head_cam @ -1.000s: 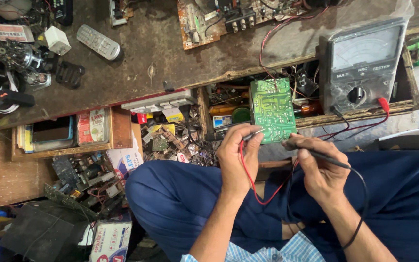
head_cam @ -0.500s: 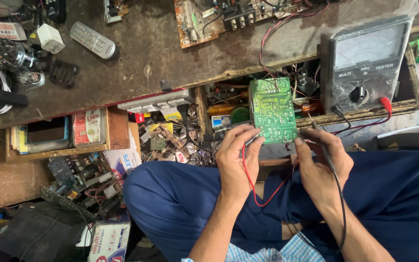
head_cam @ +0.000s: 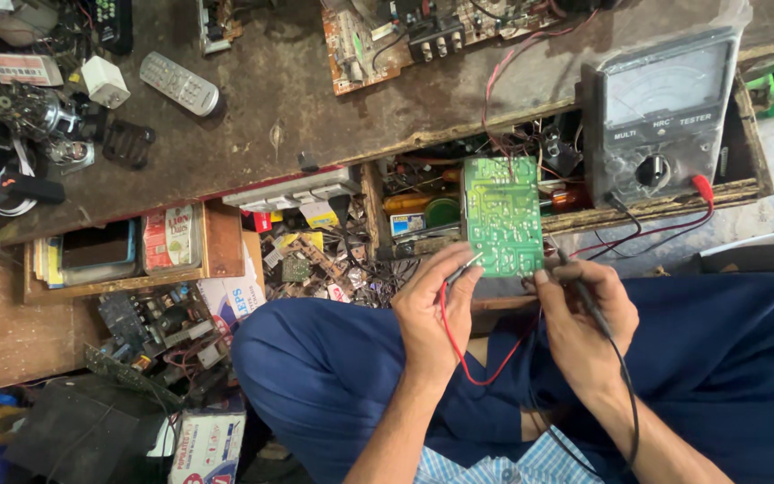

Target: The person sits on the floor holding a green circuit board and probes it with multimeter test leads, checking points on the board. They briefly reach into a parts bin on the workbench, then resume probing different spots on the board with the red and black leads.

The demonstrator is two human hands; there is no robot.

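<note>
A green circuit board (head_cam: pixel 502 215) leans on the edge of an open drawer, solder side up. My left hand (head_cam: pixel 430 309) pinches a red test probe (head_cam: pixel 461 269) whose tip touches the board's lower left corner. My right hand (head_cam: pixel 584 314) holds a black test probe (head_cam: pixel 581 289) at the board's lower right edge. Red and black leads run from the probes to an analog multimeter (head_cam: pixel 660 112) standing in the drawer at the right. My legs in blue trousers (head_cam: pixel 333 376) lie below the hands.
The wooden bench (head_cam: pixel 253 116) carries a grey remote control (head_cam: pixel 178 83), a white adapter (head_cam: pixel 105 82), another brown circuit board (head_cam: pixel 423 31) and loose parts at the far left. Open drawers (head_cam: pixel 226 242) hold boxes, wires and components. Boxes and scrap boards sit on the floor at lower left.
My right hand has moved up and left, bringing the black probe from beside my lap to the board's lower right edge. The left hand stays on the red probe at the board.
</note>
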